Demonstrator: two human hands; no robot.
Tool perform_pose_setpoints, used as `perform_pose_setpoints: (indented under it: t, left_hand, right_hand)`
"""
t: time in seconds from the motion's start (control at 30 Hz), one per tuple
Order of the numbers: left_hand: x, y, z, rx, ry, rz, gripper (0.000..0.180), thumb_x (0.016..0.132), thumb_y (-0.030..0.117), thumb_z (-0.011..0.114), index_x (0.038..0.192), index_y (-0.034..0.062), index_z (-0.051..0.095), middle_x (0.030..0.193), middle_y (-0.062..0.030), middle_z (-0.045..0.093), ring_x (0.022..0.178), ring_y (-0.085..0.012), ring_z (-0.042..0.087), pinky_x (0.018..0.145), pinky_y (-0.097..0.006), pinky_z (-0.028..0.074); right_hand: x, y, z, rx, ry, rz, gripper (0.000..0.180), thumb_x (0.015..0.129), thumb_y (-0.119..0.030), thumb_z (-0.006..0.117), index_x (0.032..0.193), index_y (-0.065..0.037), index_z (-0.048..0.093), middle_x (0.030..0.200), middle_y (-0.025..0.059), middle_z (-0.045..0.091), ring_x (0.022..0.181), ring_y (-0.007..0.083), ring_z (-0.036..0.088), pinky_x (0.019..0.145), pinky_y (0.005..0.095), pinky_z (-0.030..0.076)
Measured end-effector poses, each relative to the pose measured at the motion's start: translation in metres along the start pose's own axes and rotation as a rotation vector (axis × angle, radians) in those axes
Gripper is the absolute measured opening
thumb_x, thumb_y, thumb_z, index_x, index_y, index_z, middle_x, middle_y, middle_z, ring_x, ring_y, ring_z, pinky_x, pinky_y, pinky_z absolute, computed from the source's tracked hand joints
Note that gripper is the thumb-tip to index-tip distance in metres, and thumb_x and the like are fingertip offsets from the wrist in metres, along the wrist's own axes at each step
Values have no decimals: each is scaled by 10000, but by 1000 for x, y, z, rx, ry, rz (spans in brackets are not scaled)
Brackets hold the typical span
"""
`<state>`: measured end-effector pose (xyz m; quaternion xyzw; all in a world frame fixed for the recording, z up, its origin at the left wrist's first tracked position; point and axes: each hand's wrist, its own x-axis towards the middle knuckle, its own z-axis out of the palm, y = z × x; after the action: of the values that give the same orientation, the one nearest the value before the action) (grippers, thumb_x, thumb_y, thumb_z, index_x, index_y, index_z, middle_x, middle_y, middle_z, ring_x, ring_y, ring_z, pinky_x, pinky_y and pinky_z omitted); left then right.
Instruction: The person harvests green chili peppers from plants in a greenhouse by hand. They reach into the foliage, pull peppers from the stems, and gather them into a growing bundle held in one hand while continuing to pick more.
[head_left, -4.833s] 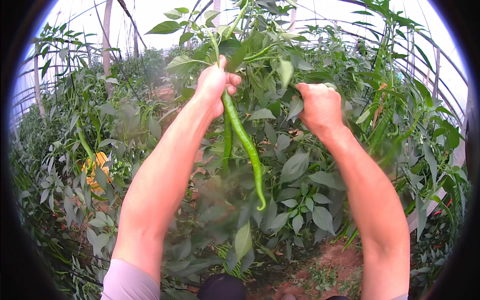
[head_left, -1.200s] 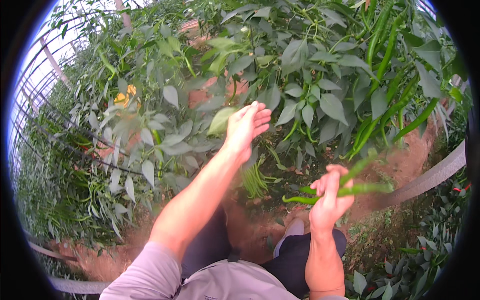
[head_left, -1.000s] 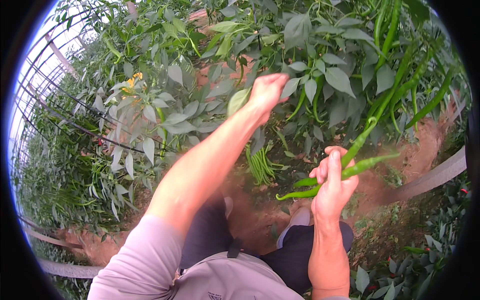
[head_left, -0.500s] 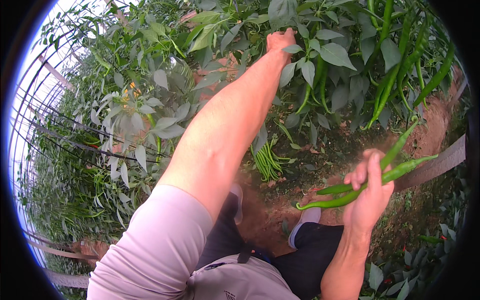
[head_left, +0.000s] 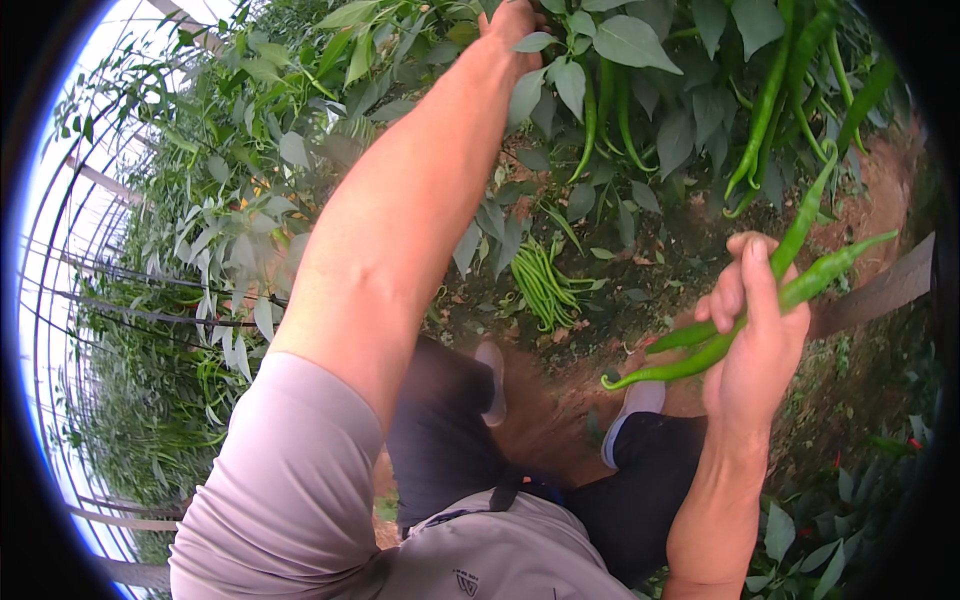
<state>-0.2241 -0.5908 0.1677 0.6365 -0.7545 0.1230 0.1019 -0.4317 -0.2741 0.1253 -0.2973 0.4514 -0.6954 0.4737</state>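
Observation:
Two long green chili peppers lie across my right hand (head_left: 755,320), which is closed round them. The front chili pepper (head_left: 825,275) has a curled tip, and the other chili pepper (head_left: 805,215) slants up behind it. My left arm stretches up to the pepper plant (head_left: 635,45), where my left hand (head_left: 512,28) is among the leaves at the top edge. Its fingers look curled, but leaves and the picture's edge hide most of them and anything in them. Green chili peppers (head_left: 768,95) hang from the plant to the right of that hand.
A heap of picked green chili peppers (head_left: 545,285) lies on the soil below the plant. A grey strip (head_left: 875,290) runs behind my right hand. More pepper plants (head_left: 150,380) fill the left side, near dark wires. My feet stand on reddish soil (head_left: 545,400).
My left hand has moved up and to the left among the leaves. My right hand, still holding the two chili peppers, sits slightly farther right. The whole view has shifted a little.

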Motion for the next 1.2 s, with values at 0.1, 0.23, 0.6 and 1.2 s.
perform_pose_setpoints:
  t: [0.1,0.23,0.6,1.2]
  left_hand:
    - [-9,1,-4,-393,35,-211,125,921,173,632,991,86,688,908,-78,651,784,-233,629,627,-348,507]
    - [-16,-1,-13,-943,-15,-405,121,974,167,575,987,77,654,788,-58,599,642,-214,571,530,-339,455]
    - [-62,-12,-4,-1662,-379,-462,280,1090,288,484,888,134,602,598,70,333,470,-87,250,420,-258,210]
    - [-78,-3,59,-1599,51,-521,149,1031,154,543,972,108,672,739,10,623,543,-104,571,432,-236,303]
  right_hand:
    - [4,2,0,22,-5,-5,246,1043,-231,639,1034,11,677,670,-31,498,591,57,439,573,255,443]
    - [8,4,1,32,-23,-16,243,1040,-223,647,1029,17,681,671,-28,506,582,57,445,558,253,453]
    - [6,5,3,55,-27,-8,237,1042,-206,646,1031,28,678,672,-25,515,578,54,451,552,249,462]
    - [6,4,2,18,9,6,230,1038,-223,650,1014,4,680,667,-31,498,574,62,443,555,260,454]
